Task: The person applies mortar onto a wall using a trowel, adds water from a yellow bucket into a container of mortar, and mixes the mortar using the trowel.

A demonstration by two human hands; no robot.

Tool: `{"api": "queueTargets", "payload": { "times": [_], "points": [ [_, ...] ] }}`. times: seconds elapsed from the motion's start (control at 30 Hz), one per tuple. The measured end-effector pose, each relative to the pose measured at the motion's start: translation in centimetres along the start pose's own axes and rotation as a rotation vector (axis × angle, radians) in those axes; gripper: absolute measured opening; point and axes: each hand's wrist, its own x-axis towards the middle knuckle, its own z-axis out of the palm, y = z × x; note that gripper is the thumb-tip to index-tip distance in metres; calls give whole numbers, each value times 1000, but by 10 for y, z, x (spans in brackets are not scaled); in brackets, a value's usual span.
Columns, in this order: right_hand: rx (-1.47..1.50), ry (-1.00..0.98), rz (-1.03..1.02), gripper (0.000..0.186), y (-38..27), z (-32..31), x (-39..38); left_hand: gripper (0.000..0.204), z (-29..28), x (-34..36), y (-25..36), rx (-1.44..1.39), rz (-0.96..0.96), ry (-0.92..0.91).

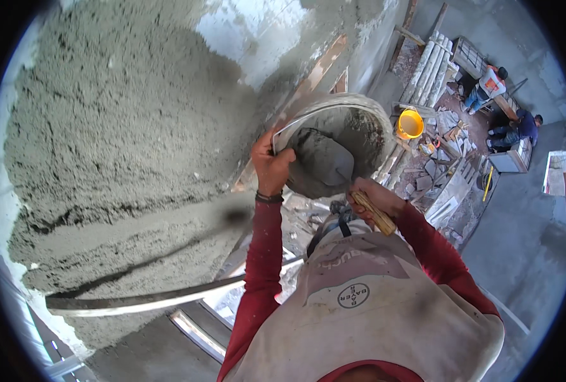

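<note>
My left hand [272, 164] is closed on the rim of a mortar-caked bucket [373, 135], its thumb reaching over the edge. Inside the bucket lies wet grey mortar [310, 145]. A trowel with a wooden handle [378, 218] is gripped in my right hand [385, 198], close to my body. Its grey blade [339, 167] dips into the bucket against the mortar. To my left rises a wall [130, 114] coated with rough wet mortar.
A long straightedge [168, 300] slants across the wall's lower part. Planks [315, 79] lean by the wall. Down below are a yellow bucket [410, 124], rubble [448, 143] and stacked poles [429, 70]. Two people [490, 83] are off to the far right.
</note>
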Motion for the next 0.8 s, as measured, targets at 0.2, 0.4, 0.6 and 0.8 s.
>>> {"api": "queueTargets", "payload": {
  "times": [0.2, 0.4, 0.6, 0.8],
  "points": [
    [347, -228, -40, 30, -7, -23, -22, 23, 38, 11, -37, -128, -29, 227],
    [727, -338, -590, 31, -57, -15, -52, 30, 3, -18, -76, -126, -154, 391],
    [400, 367, -1663, 28, -202, 23, -99, 29, -30, -81, -33, -43, -153, 478],
    [176, 1458, -1750, 19, -353, -21, 22, 26, -49, -129, -43, 69, -99, 513]
  ]
}}
